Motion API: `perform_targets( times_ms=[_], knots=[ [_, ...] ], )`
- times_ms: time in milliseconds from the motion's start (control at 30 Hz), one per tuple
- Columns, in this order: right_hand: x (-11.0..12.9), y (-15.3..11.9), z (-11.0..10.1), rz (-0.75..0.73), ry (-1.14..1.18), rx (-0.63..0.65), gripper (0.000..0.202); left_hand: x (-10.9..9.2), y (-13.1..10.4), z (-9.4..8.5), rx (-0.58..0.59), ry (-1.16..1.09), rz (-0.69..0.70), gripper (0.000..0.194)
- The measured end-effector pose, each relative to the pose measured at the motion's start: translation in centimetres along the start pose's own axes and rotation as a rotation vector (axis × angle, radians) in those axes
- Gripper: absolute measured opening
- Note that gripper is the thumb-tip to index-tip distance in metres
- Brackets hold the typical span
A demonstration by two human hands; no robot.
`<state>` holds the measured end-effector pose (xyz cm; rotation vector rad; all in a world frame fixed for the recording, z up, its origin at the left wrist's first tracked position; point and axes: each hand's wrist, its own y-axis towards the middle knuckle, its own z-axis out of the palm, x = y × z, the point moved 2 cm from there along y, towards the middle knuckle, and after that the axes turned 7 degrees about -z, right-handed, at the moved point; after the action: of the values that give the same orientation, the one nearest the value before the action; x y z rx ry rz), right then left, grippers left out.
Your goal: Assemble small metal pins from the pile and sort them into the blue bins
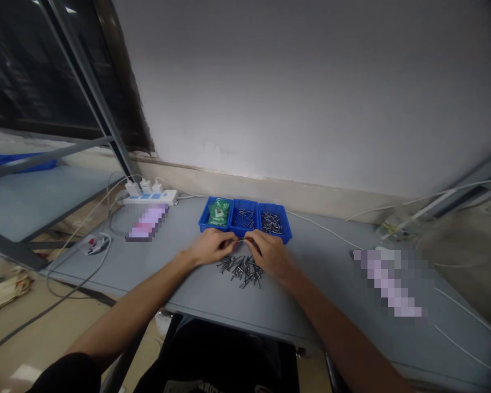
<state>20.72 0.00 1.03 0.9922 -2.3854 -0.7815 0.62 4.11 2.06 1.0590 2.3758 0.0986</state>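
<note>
Both hands meet over the table in front of the blue bins. Thumb and fingers of my left hand (213,245) are pinched together, and my right hand (269,252) is closed the same way just beside it. A thin, light metal piece (241,240) spans the small gap between the fingertips; its exact kind is too small to tell. Directly below lies a loose pile of small metal pins (242,270), grey and pointing every way. Behind the hands stand three joined blue bins (287,237): green packets (219,212) at left, a few pins in the middle, many pins at right.
A white power strip (149,197) with plugs sits at the back left near a blurred-out phone (148,222). Another pixelated device (387,284) lies at right. White cables run along the wall and down the left side. A shelf frame (102,120) stands left.
</note>
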Motion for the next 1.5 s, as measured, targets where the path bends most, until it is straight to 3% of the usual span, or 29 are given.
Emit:
perform_targets(
  times_ms=[200,400,867,1500],
  knots=[
    [-0.1,0.04,0.36,0.045,-0.049,0.043,0.027,-0.08,-0.06,0.0,-0.002,-0.029,-0.001,0.023],
    [0.27,0.08,0.29,0.022,-0.037,0.093,0.015,-0.03,-0.05,-0.06,-0.031,-0.034,-0.04,0.023],
    [-0.01,0.0,0.43,0.048,-0.04,0.121,0.026,0.21,0.01,0.28,-0.025,-0.001,-0.017,0.02],
    [-0.07,-0.1,0.56,0.041,-0.036,0.162,0.018,0.29,0.01,0.6,-0.011,0.017,-0.004,0.022]
  ],
)
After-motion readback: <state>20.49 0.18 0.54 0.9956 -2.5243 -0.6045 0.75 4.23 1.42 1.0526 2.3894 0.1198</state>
